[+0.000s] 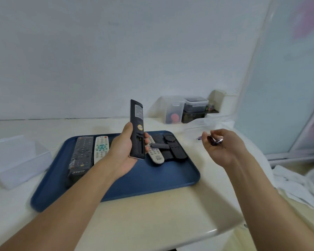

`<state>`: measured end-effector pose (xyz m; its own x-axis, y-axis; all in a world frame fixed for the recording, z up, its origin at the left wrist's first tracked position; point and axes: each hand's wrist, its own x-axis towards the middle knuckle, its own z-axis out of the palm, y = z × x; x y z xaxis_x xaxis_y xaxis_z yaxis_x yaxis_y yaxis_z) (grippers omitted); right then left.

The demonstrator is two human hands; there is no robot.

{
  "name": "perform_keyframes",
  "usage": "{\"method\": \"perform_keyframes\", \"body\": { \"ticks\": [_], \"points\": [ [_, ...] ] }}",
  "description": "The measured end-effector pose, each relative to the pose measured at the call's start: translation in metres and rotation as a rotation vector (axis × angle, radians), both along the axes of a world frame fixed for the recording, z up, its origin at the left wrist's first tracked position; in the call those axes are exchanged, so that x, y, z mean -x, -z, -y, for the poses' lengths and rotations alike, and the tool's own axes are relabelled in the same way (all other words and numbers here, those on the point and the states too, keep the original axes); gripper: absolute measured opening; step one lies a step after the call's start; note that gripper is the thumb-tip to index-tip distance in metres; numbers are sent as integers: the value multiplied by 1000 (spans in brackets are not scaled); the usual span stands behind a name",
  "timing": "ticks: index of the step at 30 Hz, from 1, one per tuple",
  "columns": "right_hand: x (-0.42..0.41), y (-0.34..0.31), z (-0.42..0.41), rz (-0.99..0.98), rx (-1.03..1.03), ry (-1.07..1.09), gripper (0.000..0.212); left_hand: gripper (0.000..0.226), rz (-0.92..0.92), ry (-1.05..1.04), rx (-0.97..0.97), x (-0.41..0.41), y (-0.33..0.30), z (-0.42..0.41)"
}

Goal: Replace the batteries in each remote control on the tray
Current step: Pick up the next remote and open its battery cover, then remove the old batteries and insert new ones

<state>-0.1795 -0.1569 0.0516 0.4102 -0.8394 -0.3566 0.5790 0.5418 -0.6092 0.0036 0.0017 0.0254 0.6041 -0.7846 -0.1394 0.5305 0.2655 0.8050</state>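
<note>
My left hand (pixel 124 151) holds a long black remote (pixel 137 127) upright above the blue tray (pixel 152 180), back side facing me, its battery compartment open and looking empty. To the right of the tray, my right hand (pixel 223 147) hovers over the table with its fingers closed on dark batteries (pixel 214 141). On the tray lie a dark grey remote (pixel 81 157), a white remote with teal buttons (pixel 101 148), a light grey remote (pixel 155 153), black remotes (pixel 174 147) and a loose black battery cover (pixel 159 145). A purple battery (pixel 199 138) lies on the table beyond my right hand.
A clear plastic box (pixel 16 160) stands left of the tray. Clear containers (pixel 174 110) and a lidded box (pixel 196 104) sit against the back wall. White cloth (pixel 294 185) lies at the right. The table's rounded front edge (pixel 212 232) runs near my right forearm.
</note>
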Motion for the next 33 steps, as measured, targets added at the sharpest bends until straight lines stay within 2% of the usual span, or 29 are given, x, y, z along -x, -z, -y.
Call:
{"method": "perform_keyframes", "body": {
  "ticks": [1, 5, 8, 10, 12, 13, 15, 17, 18, 21, 23, 27, 33],
  "points": [
    [10, -5, 8, -23, -8, 27, 15, 44, 7, 5, -5, 2, 1, 1],
    [23, -25, 32, -117, 22, 72, 49, 45, 33, 2, -20, 6, 4, 1],
    [21, -43, 35, -143, 45, 54, 56, 47, 36, -11, -14, 8, 1, 0],
    [17, -46, 40, -124, 45, -11, 71, 48, 38, -10, -9, 10, 0, 0],
    [14, -45, 46, -30, 65, -130, 88, 49, 32, -7, 3, 8, 1, 0],
    [12, -42, 50, 25, 75, -170, 89, 50, 28, -5, 7, 6, 2, 1],
    [11, -40, 48, 65, 85, -129, 85, 50, 27, -4, 10, 1, 3, 2],
    [12, -37, 37, 27, 84, 31, 83, 46, 30, 4, 24, -5, 6, 2],
    [11, -36, 24, 14, 89, 79, 75, 44, 47, 6, 32, -7, 7, 2],
    [-5, -26, -23, -31, 186, 18, 26, 37, 128, 14, 78, -8, 4, -1],
    [-29, -18, -58, -115, 254, -91, 13, 35, 173, -25, 116, -10, -4, -11],
    [-82, -11, -111, -260, 628, -329, 22, 34, 266, -227, 66, -28, -22, -46],
    [-169, -5, -181, -466, 1470, -830, 39, 20, 542, -569, -169, -91, -36, -167]
  ]
}}
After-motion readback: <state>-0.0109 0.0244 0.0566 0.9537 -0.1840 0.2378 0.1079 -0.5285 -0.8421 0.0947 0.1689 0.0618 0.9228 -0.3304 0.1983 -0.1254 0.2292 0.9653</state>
